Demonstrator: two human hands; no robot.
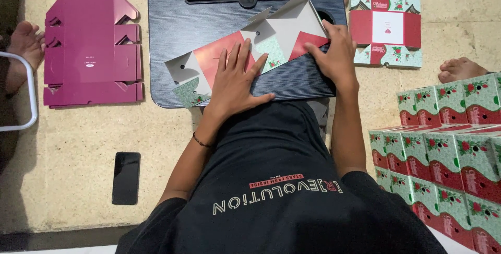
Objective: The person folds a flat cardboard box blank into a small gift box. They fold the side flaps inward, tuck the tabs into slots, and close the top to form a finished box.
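Observation:
A flat, partly folded carton blank (219, 55), red and green with a grey-white inner side, lies across a black lap tray (172, 19). My left hand (235, 79) presses flat on its red middle panel, fingers spread. My right hand (336, 55) rests on the blank's right end, fingers on a raised red flap beside the upturned grey panel (292, 21).
A flat magenta carton blank (91, 50) lies on the floor at left, a black phone (126, 177) below it. Flat red-green blanks (386, 21) lie at upper right. Several stacked folded boxes (449, 149) stand at right. Other people's feet show at left (26, 42) and right (459, 68).

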